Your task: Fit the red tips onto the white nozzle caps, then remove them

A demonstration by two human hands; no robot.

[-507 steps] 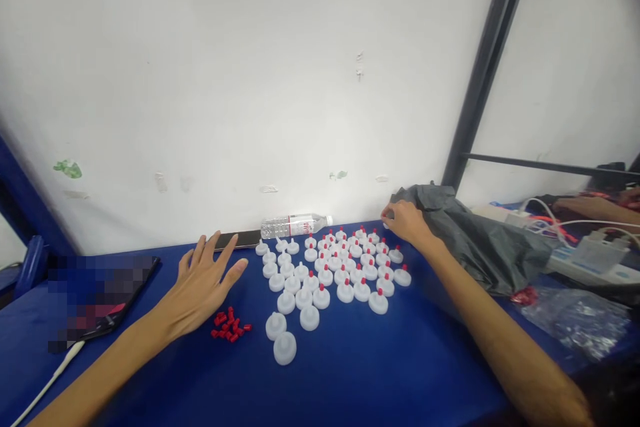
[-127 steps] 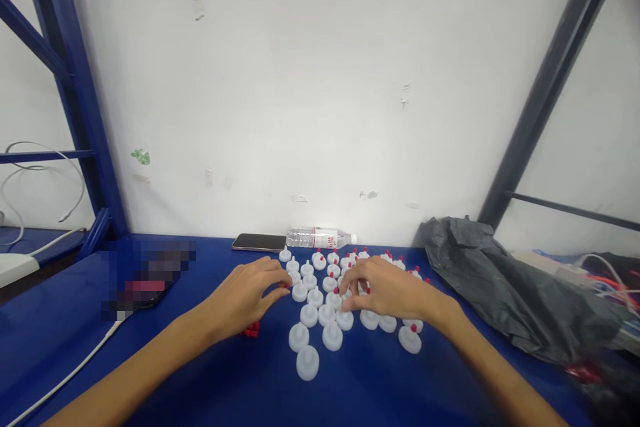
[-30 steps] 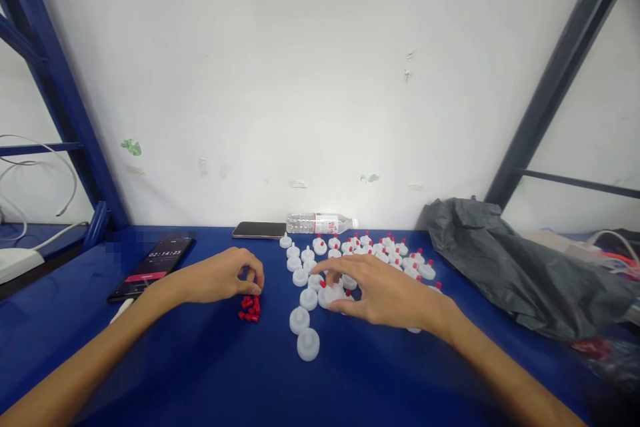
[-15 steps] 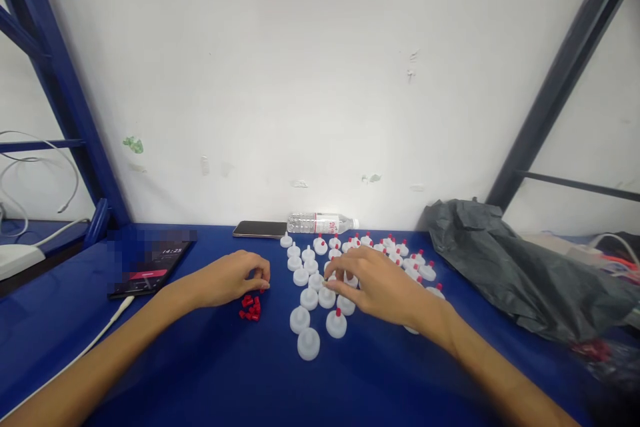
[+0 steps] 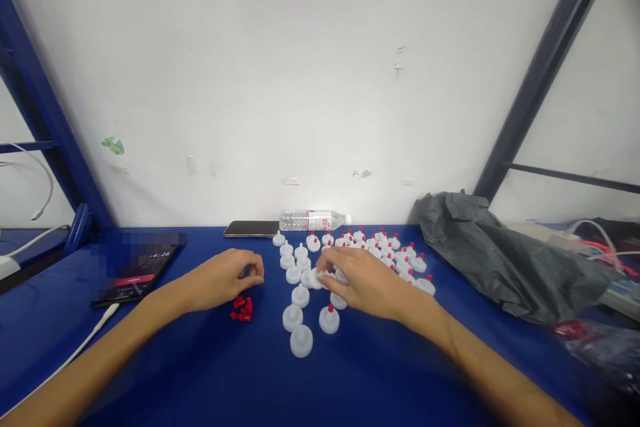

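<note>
White round nozzle caps stand in a spread across the blue table. Those on the left, such as a bare nozzle cap [image 5: 301, 341], show plain spouts. Many on the right, like the nozzle cap [image 5: 329, 319] nearest my right hand's wrist side, wear small red tips. My right hand [image 5: 363, 280] is closed with thumb and fingers on a white nozzle cap [image 5: 316, 279], which looks tilted. My left hand [image 5: 227, 279] is pinched just above a small pile of red tips [image 5: 243, 309]. Whatever sits between its fingertips is hidden.
Along the wall lie a clear plastic bottle [image 5: 315, 220] and a dark phone [image 5: 251, 229]. Another phone [image 5: 145, 267] with a white cable is at the left. A dark grey plastic bag [image 5: 500, 260] and a crumpled clear bag [image 5: 600, 347] lie at the right.
My right hand has let go of a nozzle cap, now red-tipped at the front, and closed on another. Since the oldest frame the red pile has shrunk. My left hand stays near the pile.
</note>
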